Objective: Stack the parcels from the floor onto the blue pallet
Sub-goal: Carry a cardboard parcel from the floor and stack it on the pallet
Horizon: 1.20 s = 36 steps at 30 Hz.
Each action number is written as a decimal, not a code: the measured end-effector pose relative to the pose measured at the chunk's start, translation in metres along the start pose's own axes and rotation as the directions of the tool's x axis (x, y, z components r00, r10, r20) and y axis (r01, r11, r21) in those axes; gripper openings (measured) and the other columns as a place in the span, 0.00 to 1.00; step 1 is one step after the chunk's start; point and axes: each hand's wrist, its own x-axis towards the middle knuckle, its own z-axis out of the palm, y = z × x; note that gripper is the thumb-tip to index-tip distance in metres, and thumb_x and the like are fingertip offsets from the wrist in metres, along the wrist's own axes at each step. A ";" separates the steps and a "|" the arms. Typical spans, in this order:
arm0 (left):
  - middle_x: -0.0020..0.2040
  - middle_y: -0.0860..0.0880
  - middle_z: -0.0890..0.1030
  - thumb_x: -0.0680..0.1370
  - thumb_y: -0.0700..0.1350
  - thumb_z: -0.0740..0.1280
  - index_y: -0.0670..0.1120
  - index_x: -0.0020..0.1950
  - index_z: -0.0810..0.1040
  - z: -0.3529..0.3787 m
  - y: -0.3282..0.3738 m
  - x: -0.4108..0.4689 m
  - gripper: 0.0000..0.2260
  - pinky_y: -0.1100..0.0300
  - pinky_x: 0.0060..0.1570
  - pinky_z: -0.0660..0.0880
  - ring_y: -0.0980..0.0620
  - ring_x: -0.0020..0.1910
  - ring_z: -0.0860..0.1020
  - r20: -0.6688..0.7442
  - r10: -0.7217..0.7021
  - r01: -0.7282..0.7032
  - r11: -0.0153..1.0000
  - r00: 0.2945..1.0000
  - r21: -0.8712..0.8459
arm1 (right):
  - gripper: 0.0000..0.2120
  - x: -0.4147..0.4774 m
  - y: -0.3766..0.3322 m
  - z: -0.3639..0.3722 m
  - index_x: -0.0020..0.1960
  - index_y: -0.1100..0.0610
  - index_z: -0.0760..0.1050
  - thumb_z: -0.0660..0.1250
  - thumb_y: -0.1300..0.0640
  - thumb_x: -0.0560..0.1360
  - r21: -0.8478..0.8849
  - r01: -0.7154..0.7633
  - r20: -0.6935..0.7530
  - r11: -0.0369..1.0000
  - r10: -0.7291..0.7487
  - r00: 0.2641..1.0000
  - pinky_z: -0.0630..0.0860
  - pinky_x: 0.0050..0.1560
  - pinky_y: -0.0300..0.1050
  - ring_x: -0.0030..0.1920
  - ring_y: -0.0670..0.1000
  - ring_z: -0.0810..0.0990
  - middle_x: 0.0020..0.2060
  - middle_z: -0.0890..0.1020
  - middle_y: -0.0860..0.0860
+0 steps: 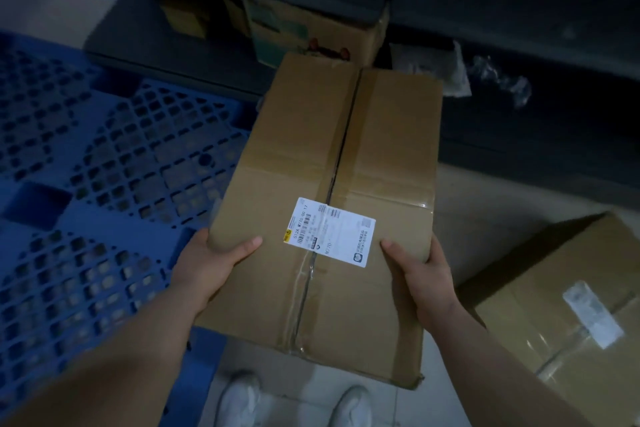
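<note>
While in two hands, one parcel; one pallet.

Label on parcel: "M70 00 17"

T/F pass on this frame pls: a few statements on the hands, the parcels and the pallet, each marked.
1. The left hand and the right hand both grip the carried parcel. True: one hand at each side, thumbs on top.
2. The carried parcel's top is bare of any sticker. False: a white label sits across its taped seam.
3. A second parcel lies on the floor at the person's right. True.
4. The blue pallet lies at the person's right. False: it is at the left, beside the carried parcel.
</note>
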 end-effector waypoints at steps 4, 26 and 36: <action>0.55 0.50 0.77 0.61 0.62 0.77 0.50 0.66 0.70 -0.034 -0.006 -0.005 0.37 0.49 0.55 0.74 0.48 0.51 0.75 -0.103 -0.052 0.042 0.994 0.993 -0.101 | 0.26 0.005 -0.038 0.038 0.61 0.44 0.72 0.78 0.51 0.67 -0.101 0.039 0.134 0.994 -0.025 0.991 0.76 0.46 0.45 0.49 0.49 0.80 0.49 0.81 0.45; 0.65 0.46 0.75 0.66 0.59 0.75 0.45 0.69 0.69 -0.159 -0.058 0.086 0.37 0.50 0.56 0.69 0.44 0.60 0.73 -0.285 -0.428 0.177 0.766 0.858 -0.618 | 0.40 0.089 -0.111 0.337 0.70 0.42 0.66 0.80 0.50 0.62 -0.532 0.224 0.583 0.817 0.162 0.796 0.79 0.55 0.55 0.52 0.52 0.82 0.56 0.81 0.48; 0.65 0.46 0.74 0.66 0.60 0.75 0.45 0.69 0.68 -0.102 -0.042 0.146 0.37 0.49 0.55 0.71 0.42 0.61 0.74 -0.288 -0.618 0.226 0.618 0.732 -0.753 | 0.39 0.182 -0.127 0.406 0.72 0.44 0.64 0.78 0.50 0.66 -0.649 0.369 0.673 0.665 0.275 0.687 0.77 0.56 0.53 0.54 0.50 0.79 0.57 0.79 0.46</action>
